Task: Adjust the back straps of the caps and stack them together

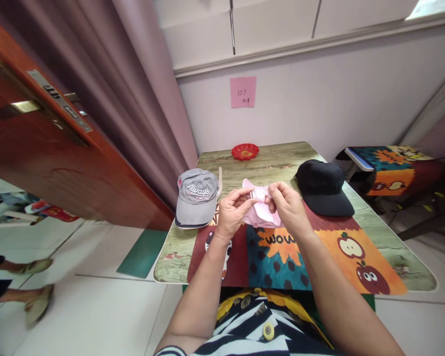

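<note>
Between my two hands, just over the table's middle, is a pink cap (261, 217) with its back strap and small buckle towards me. My left hand (234, 210) pinches the strap at the buckle. On the other side my right hand (287, 202) pinches the strap between thumb and fingers. To the left sits a grey cap (197, 195) with "Always" lettering, its brim facing me and a pale strap sticking up at its side. A black cap (324, 188) rests at the right.
The wood-pattern table (222, 162) carries a colourful printed mat (274, 267) and a red scalloped dish (245, 152) at the back. A pink note (243, 92) hangs on the wall. Left is a wooden door (70, 143); a person's feet (37, 291) show beyond. Another table (393, 165) stands right.
</note>
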Tool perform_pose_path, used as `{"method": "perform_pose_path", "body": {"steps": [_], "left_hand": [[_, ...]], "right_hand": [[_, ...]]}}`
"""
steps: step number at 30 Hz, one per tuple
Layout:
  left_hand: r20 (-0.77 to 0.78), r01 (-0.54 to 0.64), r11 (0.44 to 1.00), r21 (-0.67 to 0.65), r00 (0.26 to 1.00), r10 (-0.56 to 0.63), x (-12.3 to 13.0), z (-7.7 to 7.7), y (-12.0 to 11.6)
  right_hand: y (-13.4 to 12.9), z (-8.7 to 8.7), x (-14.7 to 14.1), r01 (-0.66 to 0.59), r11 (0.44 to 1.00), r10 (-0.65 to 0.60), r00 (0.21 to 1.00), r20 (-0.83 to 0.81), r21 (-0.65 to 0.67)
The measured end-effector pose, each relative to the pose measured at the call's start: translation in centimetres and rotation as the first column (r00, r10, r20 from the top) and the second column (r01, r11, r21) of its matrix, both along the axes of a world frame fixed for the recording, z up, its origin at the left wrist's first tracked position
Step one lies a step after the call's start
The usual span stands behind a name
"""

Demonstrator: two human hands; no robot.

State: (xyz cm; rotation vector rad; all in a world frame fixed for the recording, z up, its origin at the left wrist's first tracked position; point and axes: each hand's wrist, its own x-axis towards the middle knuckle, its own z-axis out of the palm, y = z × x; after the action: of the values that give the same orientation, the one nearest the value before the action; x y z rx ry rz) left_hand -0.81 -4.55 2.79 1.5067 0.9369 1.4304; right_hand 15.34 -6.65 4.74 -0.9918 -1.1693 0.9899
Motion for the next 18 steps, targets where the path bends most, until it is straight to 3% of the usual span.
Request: {"method": "perform_pose_path", "body": {"steps": [5, 18], "left_hand": [[0.075, -0.002, 1.000, -0.014, 0.997, 0.003, 0.29, 0.13, 0.05], [0.212, 0.119, 0.986, -0.112, 0.973, -0.093, 0.68, 0.21, -0.04]], "right_hand": [[0.37, -0.07, -0.67, -0.118, 0.991, 0.111, 0.988, -0.103, -0.060], [0.08, 0.37, -0.84, -0.218, 0.973, 0.212, 0.974, -0.075, -0.079]]}}
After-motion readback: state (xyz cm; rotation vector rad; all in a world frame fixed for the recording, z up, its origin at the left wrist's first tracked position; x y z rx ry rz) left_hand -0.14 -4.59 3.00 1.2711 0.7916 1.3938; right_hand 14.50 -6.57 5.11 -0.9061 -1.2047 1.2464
